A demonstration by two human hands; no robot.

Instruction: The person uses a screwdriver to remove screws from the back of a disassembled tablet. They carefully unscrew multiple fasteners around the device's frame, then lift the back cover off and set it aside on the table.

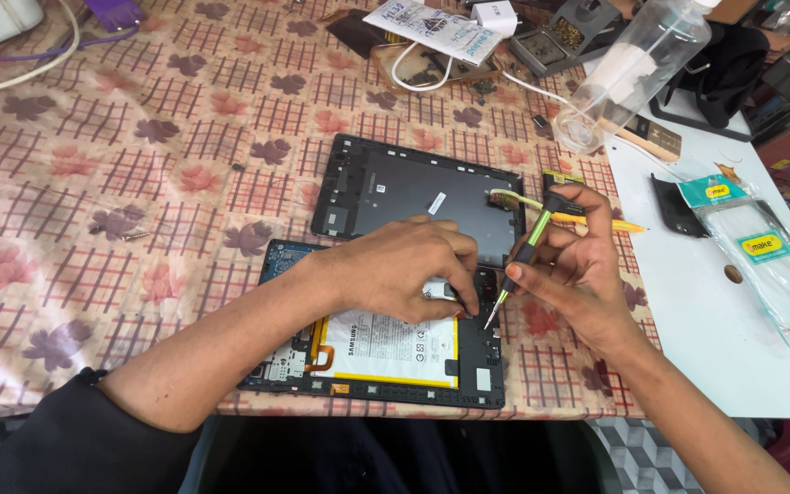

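**Opened tablet under two hands, clutter all round**

A patterned tablecloth [139, 183] covers most of the table, with a white board [715, 357] laid over its right end. On the cloth near the front edge lies the opened tablet [386, 352], its white battery [386, 348] showing (the circuit board at the left is partly hidden by the left forearm). Just beyond it, touching or nearly so, lies the dark back cover [413, 197], inner side up.

The left hand [404, 270] rests on the tablet's upper part, fingers curled down and pressing on a small silver piece [439, 291]; it grips nothing that I can see. The right hand [569, 265] is closed around a green-and-black screwdriver [521, 261], held upright and slightly tilted, tip down at the tablet's upper right edge, just beside the left fingertips.

Behind the right hand a toothbrush [514, 197] lies on the back cover's right edge, and a yellow pen-like tool [610, 222] pokes out past the fingers. A clear plastic bottle [633, 69] lies tilted across the far right of the cloth. On the board sit clear packets with green labels [761, 256] and a small black piece [674, 209].

At the far edge: a printed paper [436, 29], a white charger [496, 13], white cable [11, 78] at the left. A lone screw [134, 235] lies on the cloth, well apart from the tablet.
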